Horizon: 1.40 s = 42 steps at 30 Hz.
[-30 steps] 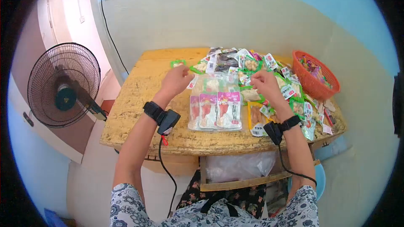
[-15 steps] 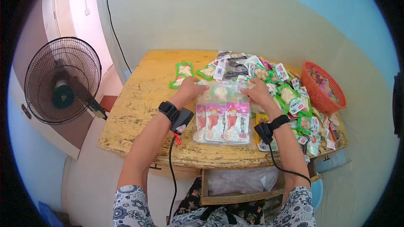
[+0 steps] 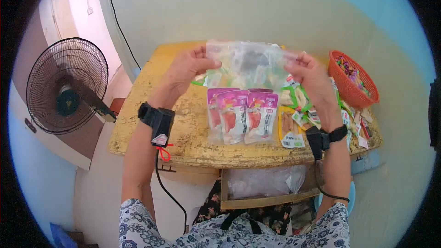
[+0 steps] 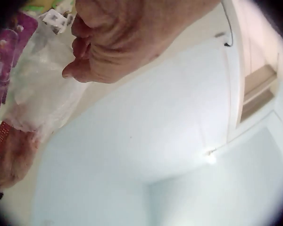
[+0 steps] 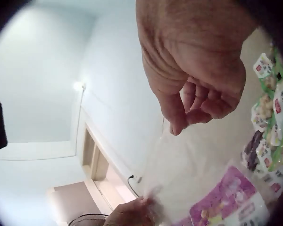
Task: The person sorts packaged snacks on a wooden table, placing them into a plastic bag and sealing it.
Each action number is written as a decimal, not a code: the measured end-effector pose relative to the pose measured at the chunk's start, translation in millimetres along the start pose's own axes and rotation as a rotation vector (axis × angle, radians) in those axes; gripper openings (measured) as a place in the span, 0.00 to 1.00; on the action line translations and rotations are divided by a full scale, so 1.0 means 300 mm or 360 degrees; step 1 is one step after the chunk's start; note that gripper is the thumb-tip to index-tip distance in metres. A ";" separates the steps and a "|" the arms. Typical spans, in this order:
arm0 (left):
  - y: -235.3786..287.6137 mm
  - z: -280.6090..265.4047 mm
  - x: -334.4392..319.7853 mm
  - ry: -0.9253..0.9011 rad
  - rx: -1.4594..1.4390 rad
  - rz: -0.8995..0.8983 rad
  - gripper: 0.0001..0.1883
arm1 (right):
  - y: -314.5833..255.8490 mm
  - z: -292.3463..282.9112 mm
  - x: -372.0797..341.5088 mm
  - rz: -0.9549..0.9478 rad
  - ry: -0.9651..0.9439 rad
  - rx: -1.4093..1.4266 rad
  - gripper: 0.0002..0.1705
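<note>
A clear plastic bag is held up over the table, its top edge stretched between both hands. My left hand pinches the bag's upper left corner between thumb and fingers. At the opposite corner my right hand pinches the film the same way; the right wrist view shows its thumb against the fingers. Inside the bag, low down, several purple-and-white snack packets stand side by side, overlapping. The left wrist view shows the crumpled clear film spanning between the two hands.
Loose snack packets are heaped behind and right of the bag, with a yellow-edged packet near the front. An orange-red basket of wrapped sweets stands at the table's right. Below the front edge, an open drawer contains clear plastic. A fan stands left.
Both hands first hovered apart over the flat-lying bag, then came to its top corners. Now they have raised its top edge, and the packets inside stand more upright.
</note>
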<state>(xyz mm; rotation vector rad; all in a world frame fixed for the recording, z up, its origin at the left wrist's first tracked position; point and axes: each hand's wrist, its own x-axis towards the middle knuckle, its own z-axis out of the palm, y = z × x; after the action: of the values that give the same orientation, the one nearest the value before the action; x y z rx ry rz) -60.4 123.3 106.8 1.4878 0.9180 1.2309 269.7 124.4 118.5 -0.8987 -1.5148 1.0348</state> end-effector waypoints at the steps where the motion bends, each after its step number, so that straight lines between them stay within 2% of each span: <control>1: 0.036 0.005 -0.024 0.0001 0.0025 0.0095 0.17 | -0.046 0.006 -0.022 -0.0031 0.0044 -0.0034 0.15; 5: 0.144 0.050 -0.144 -0.0005 0.0115 0.0365 0.16 | -0.156 0.022 -0.120 -0.0339 0.0053 -0.0171 0.08; 8: 0.158 0.084 -0.186 0.0051 0.0238 0.0313 0.14 | -0.145 0.019 -0.158 -0.0204 -0.0030 -0.0200 0.06; 14: 0.170 0.065 -0.169 0.0102 0.0261 0.0300 0.11 | -0.177 0.008 -0.189 -0.0271 0.0091 -0.0202 0.07; 20: 0.174 0.087 -0.160 0.0196 0.0119 0.0394 0.11 | -0.182 -0.007 -0.190 -0.0360 0.0071 -0.0126 0.08; 26: 0.188 0.102 -0.185 0.0262 0.0206 0.0525 0.11 | -0.181 -0.006 -0.205 -0.0448 0.0097 -0.0171 0.09; 29: 0.194 0.115 -0.194 0.0259 0.0164 0.0662 0.11 | -0.194 0.017 -0.218 -0.0520 0.0255 -0.0187 0.10; 32: 0.179 0.110 -0.202 0.0226 0.0296 0.0616 0.09 | -0.185 0.010 -0.224 -0.0454 0.0244 -0.0268 0.10; 38: 0.191 0.126 -0.221 0.0207 0.0186 0.0686 0.08 | -0.206 0.026 -0.245 -0.0519 0.0307 -0.0125 0.09; 42: 0.164 0.113 -0.195 0.0204 0.0080 0.0610 0.09 | -0.183 0.023 -0.233 -0.0511 0.0312 -0.0098 0.08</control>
<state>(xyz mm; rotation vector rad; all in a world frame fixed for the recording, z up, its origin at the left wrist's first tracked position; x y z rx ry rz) -40.7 48.6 138.6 1.6928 0.7718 1.6048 273.6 39.8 146.0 -0.7453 -1.4720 0.6520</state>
